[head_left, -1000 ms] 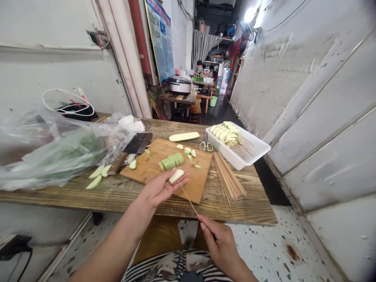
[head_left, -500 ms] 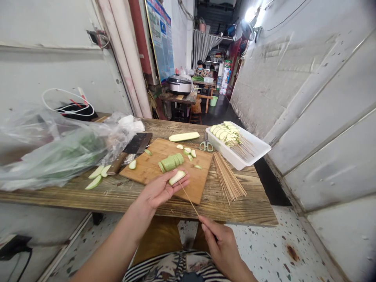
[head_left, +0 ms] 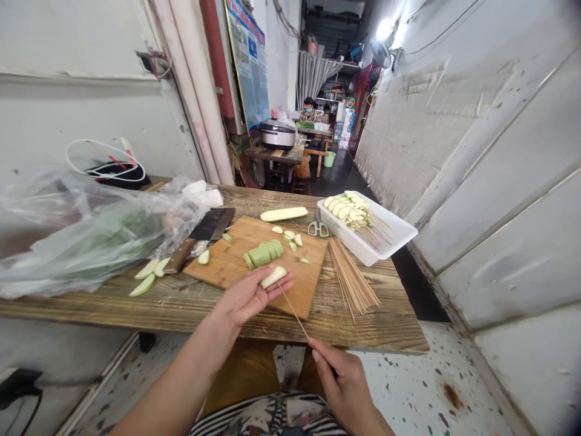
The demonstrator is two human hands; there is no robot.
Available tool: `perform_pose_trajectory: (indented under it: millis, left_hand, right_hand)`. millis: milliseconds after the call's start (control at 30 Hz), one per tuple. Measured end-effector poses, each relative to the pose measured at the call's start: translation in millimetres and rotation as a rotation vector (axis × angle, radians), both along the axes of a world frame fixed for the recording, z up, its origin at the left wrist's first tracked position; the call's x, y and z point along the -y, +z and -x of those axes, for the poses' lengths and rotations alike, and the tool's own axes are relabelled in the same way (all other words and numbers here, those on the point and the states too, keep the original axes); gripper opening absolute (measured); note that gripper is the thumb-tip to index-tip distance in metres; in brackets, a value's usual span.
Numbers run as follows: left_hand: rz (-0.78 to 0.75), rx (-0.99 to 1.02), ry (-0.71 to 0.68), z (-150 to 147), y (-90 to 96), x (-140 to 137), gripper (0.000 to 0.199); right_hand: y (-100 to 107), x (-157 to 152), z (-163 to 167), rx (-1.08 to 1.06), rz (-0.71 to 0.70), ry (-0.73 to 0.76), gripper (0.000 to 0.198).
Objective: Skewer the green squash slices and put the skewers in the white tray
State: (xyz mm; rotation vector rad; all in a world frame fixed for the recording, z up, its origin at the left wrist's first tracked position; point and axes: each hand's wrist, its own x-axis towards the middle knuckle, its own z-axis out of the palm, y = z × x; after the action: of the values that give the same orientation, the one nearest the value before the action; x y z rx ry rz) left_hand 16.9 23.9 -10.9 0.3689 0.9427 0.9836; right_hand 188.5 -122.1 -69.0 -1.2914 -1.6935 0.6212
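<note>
Held a stick [head_left: 294, 313] at the edge of a slice [head_left: 274, 277].
Clasped slice in loosely curled left hand [head_left: 249, 295] over board [head_left: 303, 290]; pinched stick between right hand's [head_left: 341, 374] thumb and fingers.

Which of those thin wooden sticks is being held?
The stick in the right hand, its tip at the pale slice in the left hand; the others lie on the table or in the white tray.

Slice [head_left: 273, 277] is cream with green rim; skewer [head_left: 293, 310] is tan. Board [head_left: 307, 283] is orange-brown, tray [head_left: 399, 234] white. Floor [head_left: 408, 378] is white, dark-speckled; clothing [head_left: 222, 418] has black-and-white stripes.
</note>
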Motion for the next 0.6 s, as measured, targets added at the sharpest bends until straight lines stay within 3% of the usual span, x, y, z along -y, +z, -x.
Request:
perform_pose_trajectory:
  millis: [600]
  left_hand:
    - [-0.092, 0.03, 0.11, -9.3, -8.6, -0.1, 0.014]
  right_hand:
    - [-2.0, -1.3, 3.5, -0.048, 0.111, 0.0, 0.03]
